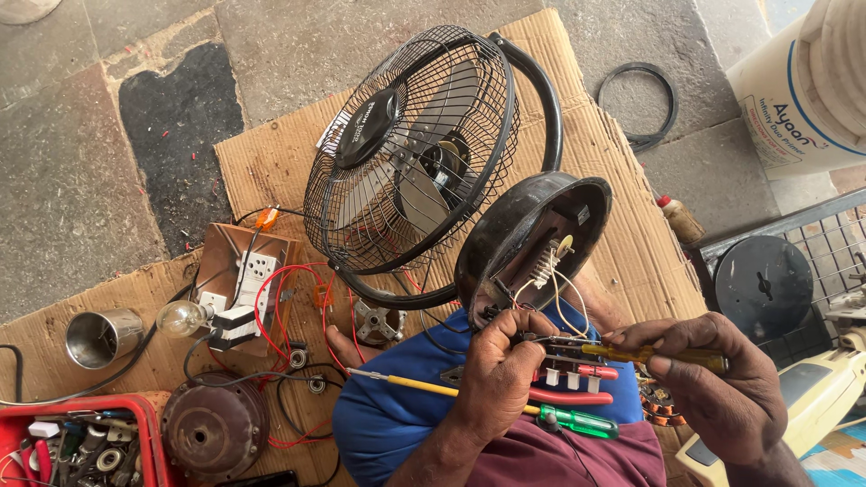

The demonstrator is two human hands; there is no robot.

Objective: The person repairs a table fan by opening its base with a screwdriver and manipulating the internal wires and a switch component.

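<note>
fan base already off the stand and turned up, round black plastic base shell (pixel 505 230) open, thin white and yellow wires (pixel 541 280) poking out. small switch block with white and red push buttons (pixel 577 372) pulled out of the shell, hanging on those wires, not put back yet. looks like about halfway: opened up and taken apart, the fixing in hand now, closing up left to do.

left hand (pixel 498 374) curled tight, pinching the switch block at its left end, fingers shut around it. right hand (pixel 722 383) closed in a fist on the yellow-handled screwdriver (pixel 654 353), metal tip pointing to 9 o'clock and touching the top of the switch block. switch block right between the two hands, at 3 o'clock from the left hand, at 9 o'clock from the right hand, just under the open shell.

resting on the blue lap (pixel 397 406): long thin yellow-shafted screwdriver (pixel 415 385), green see-through-handled screwdriver (pixel 579 421), red-handled pliers (pixel 568 397).

black wire-cage fan head (pixel 410 153) at 12 o'clock from the hands, lying on brown cardboard (pixel 271 162). wooden switch board with white sockets (pixel 244 280) and clear glass bulb (pixel 180 317) at 9 o'clock. shiny steel cup (pixel 101 337) further left. rusty round motor (pixel 214 428) and red plastic tray of bits (pixel 86 442) at 8 o'clock.
</note>
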